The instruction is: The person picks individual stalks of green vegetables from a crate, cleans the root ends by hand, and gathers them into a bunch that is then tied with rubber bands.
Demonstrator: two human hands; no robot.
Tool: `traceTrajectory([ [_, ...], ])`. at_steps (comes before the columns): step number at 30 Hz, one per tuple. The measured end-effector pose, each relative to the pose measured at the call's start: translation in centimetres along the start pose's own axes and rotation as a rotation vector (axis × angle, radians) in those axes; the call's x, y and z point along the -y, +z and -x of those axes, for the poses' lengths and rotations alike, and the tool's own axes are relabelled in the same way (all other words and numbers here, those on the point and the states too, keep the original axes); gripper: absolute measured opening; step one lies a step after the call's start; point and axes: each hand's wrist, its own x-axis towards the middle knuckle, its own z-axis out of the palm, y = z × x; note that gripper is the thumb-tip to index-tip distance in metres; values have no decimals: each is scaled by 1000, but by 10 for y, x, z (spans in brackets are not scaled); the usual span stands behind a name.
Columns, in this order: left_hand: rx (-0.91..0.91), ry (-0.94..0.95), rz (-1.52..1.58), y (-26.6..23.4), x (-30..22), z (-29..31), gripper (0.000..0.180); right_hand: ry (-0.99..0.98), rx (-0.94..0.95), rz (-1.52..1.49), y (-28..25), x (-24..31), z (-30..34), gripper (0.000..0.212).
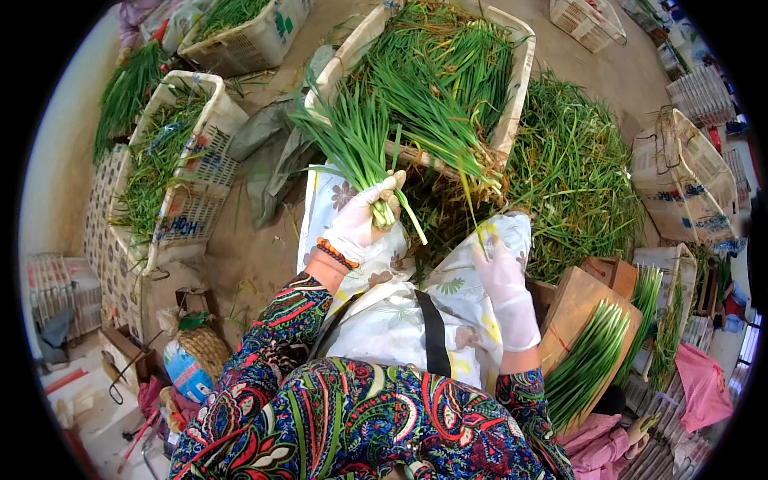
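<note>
A bunch of garlic chives (pixel 356 148) with pale stem ends is gripped in my gloved left hand (pixel 364 214), its leaves pointing up and away. One stem hangs loose to the right of the bunch. My gloved right hand (pixel 506 292) is over my right knee, fingertips pinched around a thin yellowed leaf (pixel 468 196). Just beyond both hands, a white plastic crate (pixel 524 80) is filled with untrimmed chives (pixel 436 100), their brown roots toward me. A patterned plastic apron (pixel 460 280) covers my lap.
Loose leaves form a large heap (pixel 572 168) at right. Nearer, a wooden board (pixel 566 308) bears a neat chive bundle (pixel 592 360). Another crate (pixel 188 188) of greens stands left, beside a grey-green cloth (pixel 272 152). An upright crate (pixel 684 176) is far right; someone's pink sleeve (pixel 596 448) shows lower right.
</note>
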Motion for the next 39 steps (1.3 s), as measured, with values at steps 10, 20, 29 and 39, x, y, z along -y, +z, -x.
traceTrajectory([
  [10, -71, 86, -476, -15, 18, 27, 31, -263, 7, -52, 48, 81, -14, 27],
  [20, -227, -29, -616, -6, 23, 46, 19, -78, 626, -222, 31, 78, -8, 29],
  [29, -30, -200, -87, 4, -1, 63, 24, -1, -219, 278, 34, 10, -69, 26],
  [39, 95, -46, 38, 45, 8, 28, 18, -496, 203, 476, 19, 43, -44, 23],
])
